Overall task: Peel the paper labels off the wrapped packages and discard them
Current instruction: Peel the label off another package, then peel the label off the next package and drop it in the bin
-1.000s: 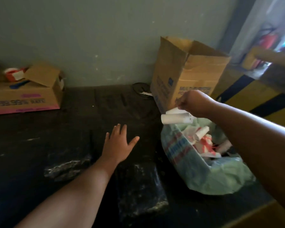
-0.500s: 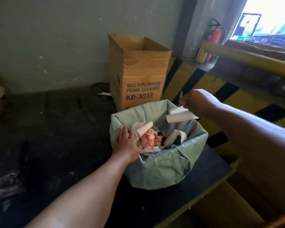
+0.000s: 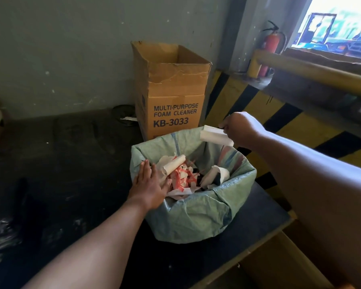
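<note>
Wrapped packages: dark, glossy plastic-wrapped bundles (image 3: 2, 232) lie at the far left on the black table (image 3: 71, 155), well apart from the bag; none is in hand.
Left hand: the left hand (image 3: 149, 184) lies flat on the near-left rim of the pale green woven plastic sack (image 3: 196, 217), fingers straight and close together, thumb spread toward the scraps. Judged as holding the mouth open; best to keep it pressed there until the drop.
Sack contents: curled white and red-printed paper scraps (image 3: 181, 176) fill the middle.
Cardboard box: a tall open brown carton printed "MULTI-PURPOSE FOAM CLEANER" (image 3: 171, 90) stands just behind the sack.
Peeled label: a curled white paper label (image 3: 216, 136) hangs over the sack's far rim.
Right hand: the right hand (image 3: 240, 128) pinches the label's right end, fingers curled. The label sits near the rim's edge, so carrying it toward the centre before letting go looks wise; if adhesive clings, a flick may help.
</note>
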Demonstrator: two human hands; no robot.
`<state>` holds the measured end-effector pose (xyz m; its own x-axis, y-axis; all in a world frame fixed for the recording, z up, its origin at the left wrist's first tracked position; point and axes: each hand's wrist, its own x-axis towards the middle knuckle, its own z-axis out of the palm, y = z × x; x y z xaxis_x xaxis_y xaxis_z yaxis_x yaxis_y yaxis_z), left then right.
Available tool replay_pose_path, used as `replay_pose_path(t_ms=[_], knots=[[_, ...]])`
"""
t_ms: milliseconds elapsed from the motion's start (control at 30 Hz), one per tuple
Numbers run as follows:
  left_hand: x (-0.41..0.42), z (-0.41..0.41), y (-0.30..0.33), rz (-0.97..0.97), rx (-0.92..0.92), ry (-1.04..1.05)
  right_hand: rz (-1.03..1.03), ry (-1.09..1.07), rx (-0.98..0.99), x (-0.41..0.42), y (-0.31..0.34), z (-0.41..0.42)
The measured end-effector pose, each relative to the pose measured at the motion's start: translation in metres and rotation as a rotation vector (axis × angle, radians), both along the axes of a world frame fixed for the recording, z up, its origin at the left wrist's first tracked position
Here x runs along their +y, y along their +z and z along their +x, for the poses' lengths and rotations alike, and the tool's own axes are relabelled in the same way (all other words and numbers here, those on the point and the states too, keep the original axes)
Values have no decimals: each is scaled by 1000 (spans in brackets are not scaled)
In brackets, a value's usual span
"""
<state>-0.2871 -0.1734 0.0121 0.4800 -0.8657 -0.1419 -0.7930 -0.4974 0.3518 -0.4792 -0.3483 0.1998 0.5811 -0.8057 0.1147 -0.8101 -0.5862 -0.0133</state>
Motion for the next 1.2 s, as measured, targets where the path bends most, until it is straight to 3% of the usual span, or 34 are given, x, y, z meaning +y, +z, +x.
replay_pose_path(t_ms=[233, 400, 567, 700, 1000, 1200], knots=[[0, 2, -3, -15, 20, -1, 26, -6, -3, -8, -4, 7], [-1, -1, 0, -27, 31, 8, 36, 101, -53, -12, -14, 14], [1, -1, 2, -16, -9, -19, 277, 141, -61, 12, -38, 44], [19, 20, 15, -83, -48, -74, 283, 246, 11, 39, -46, 87], [190, 184, 14, -109, -177, 318, 446, 515, 40, 156, -78, 235], [320, 270, -12, -24, -148, 553, 607, 605, 104, 246, -117, 339]])
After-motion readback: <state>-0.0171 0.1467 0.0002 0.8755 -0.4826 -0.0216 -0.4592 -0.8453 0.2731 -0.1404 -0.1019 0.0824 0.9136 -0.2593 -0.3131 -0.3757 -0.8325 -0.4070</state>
